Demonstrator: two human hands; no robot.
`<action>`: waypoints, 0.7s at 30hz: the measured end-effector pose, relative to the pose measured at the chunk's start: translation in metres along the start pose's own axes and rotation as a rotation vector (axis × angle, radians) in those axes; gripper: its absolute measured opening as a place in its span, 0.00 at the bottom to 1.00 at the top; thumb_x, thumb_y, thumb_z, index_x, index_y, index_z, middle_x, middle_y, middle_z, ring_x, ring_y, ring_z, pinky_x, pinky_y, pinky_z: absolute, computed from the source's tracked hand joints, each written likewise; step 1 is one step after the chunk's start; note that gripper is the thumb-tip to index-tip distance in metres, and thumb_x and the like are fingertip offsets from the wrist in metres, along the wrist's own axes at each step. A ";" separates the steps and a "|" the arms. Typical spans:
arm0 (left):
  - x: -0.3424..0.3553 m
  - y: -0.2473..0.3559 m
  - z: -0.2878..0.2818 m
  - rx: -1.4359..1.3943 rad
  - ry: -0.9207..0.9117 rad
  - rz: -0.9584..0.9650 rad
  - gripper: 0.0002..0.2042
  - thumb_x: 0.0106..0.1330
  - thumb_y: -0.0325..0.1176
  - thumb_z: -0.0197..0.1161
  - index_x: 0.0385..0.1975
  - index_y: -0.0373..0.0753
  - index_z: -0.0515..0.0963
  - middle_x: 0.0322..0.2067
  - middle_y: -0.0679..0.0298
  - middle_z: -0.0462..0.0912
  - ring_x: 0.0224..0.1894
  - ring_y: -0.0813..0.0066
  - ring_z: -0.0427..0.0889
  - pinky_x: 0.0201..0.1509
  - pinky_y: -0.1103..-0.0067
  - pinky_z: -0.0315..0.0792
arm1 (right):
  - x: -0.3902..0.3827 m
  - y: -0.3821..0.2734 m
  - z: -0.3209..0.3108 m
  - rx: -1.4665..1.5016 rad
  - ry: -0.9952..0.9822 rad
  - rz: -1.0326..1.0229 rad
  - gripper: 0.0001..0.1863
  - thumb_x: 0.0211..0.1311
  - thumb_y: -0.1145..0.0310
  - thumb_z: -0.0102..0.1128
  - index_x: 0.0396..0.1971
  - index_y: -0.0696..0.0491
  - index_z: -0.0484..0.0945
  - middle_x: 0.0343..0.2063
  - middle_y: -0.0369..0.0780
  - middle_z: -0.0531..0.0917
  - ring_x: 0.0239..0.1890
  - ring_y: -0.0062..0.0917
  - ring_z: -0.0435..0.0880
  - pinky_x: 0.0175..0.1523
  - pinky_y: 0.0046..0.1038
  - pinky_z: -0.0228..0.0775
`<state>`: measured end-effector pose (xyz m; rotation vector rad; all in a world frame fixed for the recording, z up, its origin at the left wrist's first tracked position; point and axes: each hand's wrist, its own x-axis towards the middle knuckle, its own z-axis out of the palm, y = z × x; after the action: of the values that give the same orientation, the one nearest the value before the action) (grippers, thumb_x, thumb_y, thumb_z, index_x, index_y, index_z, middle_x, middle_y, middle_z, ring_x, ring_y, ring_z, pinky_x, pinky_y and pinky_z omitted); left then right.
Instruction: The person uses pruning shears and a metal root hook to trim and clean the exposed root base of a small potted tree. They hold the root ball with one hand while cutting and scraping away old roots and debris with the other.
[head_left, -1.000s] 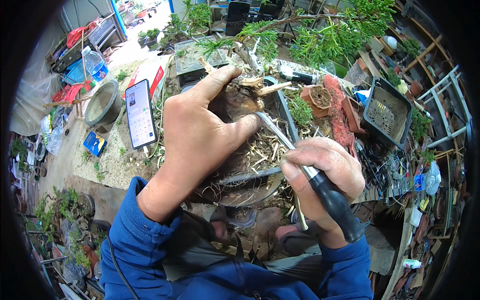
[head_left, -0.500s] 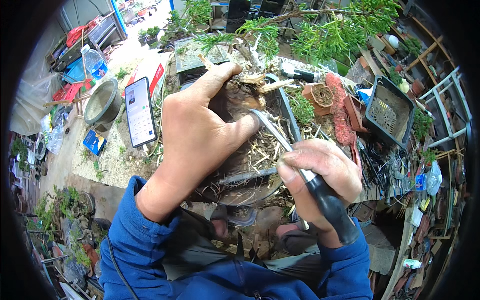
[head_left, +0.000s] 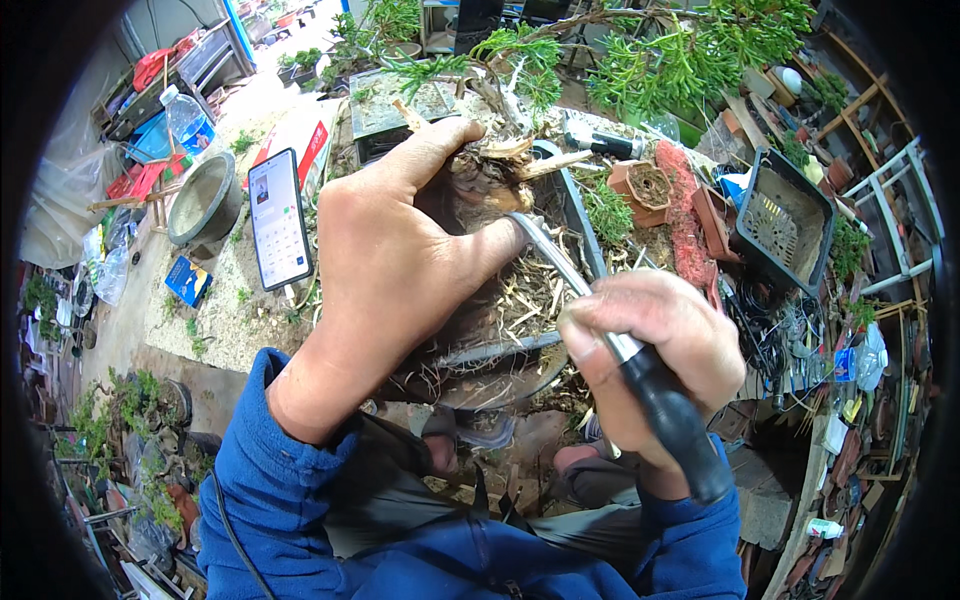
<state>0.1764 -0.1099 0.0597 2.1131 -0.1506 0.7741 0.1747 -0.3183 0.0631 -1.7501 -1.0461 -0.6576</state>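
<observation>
My left hand [head_left: 385, 235] wraps round the thick stripped trunk [head_left: 490, 195] of a juniper bonsai, thumb along its near side. The trunk's top is torn, with pale splintered wood jutting to the right. In my right hand [head_left: 670, 345] is a carving tool [head_left: 675, 420] with a black handle and a bent metal shaft. Its tip rests on the trunk just beside my left thumb, the exact contact partly hidden. Below lies a dark rectangular pot [head_left: 588, 225] with soil, roots and pale wood shavings. Green juniper foliage [head_left: 660, 70] spreads over the far side.
A phone [head_left: 280, 220] with a lit screen stands left of my hand, near a round grey pot [head_left: 205, 200] and a water bottle [head_left: 187, 120]. To the right are a small hexagonal clay pot [head_left: 645, 190], red mesh [head_left: 682, 215] and a black plastic basket [head_left: 785, 220].
My right hand and the carving tool have shifted slightly to the right and down, with the tip still at the trunk. My left hand keeps its grip with little movement.
</observation>
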 end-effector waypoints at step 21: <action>-0.002 0.000 -0.002 0.041 0.002 0.066 0.33 0.46 0.30 0.84 0.55 0.30 0.80 0.42 0.56 0.90 0.44 0.75 0.89 0.50 0.78 0.81 | -0.009 0.007 -0.006 0.104 0.017 0.032 0.09 0.51 0.81 0.74 0.34 0.60 0.86 0.30 0.44 0.89 0.33 0.32 0.89 0.40 0.29 0.82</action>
<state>0.1742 -0.1092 0.0596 2.1552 -0.2060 0.8248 0.1767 -0.3285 0.0555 -1.6653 -1.0203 -0.5867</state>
